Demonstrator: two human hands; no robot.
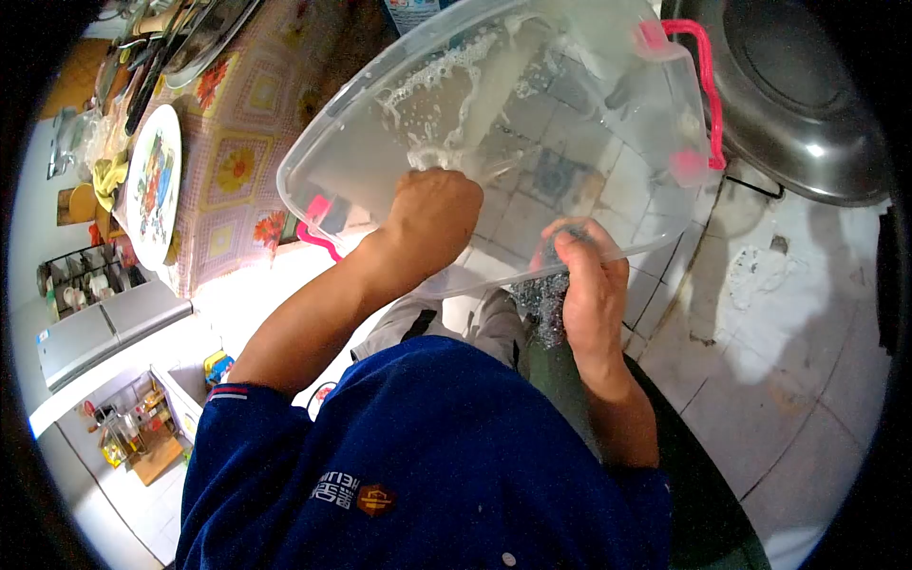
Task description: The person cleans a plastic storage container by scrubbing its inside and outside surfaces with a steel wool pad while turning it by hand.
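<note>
A large clear plastic tub (pixel 655 214) with pink handles (pixel 711 90) is tilted in front of my body. Soap suds (pixel 446 81) run down its inner wall. My left hand (pixel 437 214) is closed in a fist inside the tub, knuckles towards the suds; whatever its fingers hold is hidden. My right hand (pixel 591 285) grips the near rim, thumb on the inner side. A grey, glittering tangle like a steel wool scourer (pixel 543 309) hangs at that hand, just below the rim.
To the left, a table with a patterned cloth (pixel 233 171) bears a decorated plate (pixel 155 185) and several utensils (pixel 157 66). A big metal basin (pixel 807 104) stands at the upper right. White tiles (pixel 769 380) cover the floor, with a white patch on them.
</note>
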